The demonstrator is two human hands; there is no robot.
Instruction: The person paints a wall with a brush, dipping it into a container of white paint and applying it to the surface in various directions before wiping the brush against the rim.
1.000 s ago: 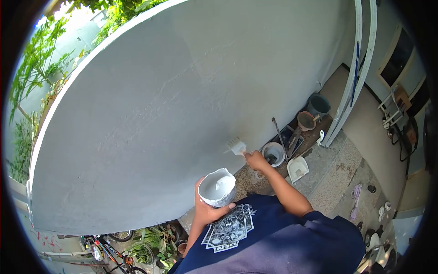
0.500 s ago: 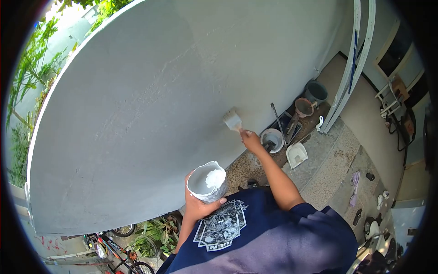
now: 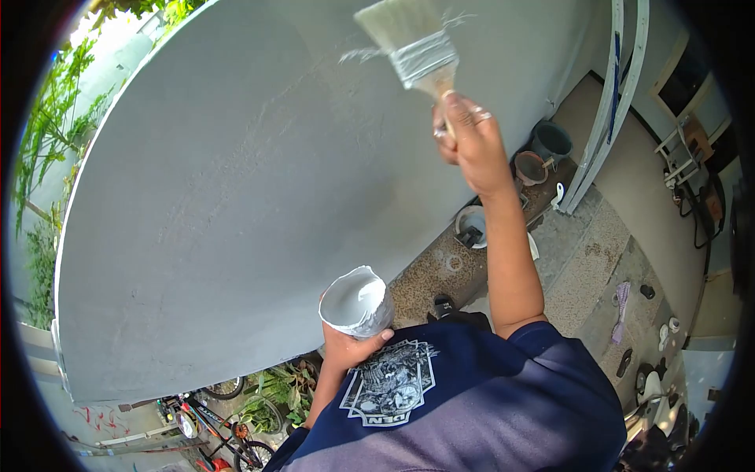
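Note:
My right hand (image 3: 470,140) is raised high and grips the handle of a wide paintbrush (image 3: 412,43). The pale bristles press against the grey wall (image 3: 236,181) near its top. My left hand (image 3: 351,347) holds a cut-off white container of white paint (image 3: 357,301) from below, close to my chest. I wear a dark blue printed T-shirt.
At the wall's foot stand a white bucket (image 3: 472,226), a brown pot (image 3: 530,167) and a dark bucket (image 3: 552,141). A white metal frame (image 3: 604,118) leans at the right. A bicycle (image 3: 212,436) and potted plants lie below. Small items are scattered on the paved floor.
My right hand has swept the brush up the wall from low near the buckets to high up. The left hand with the paint container has barely moved.

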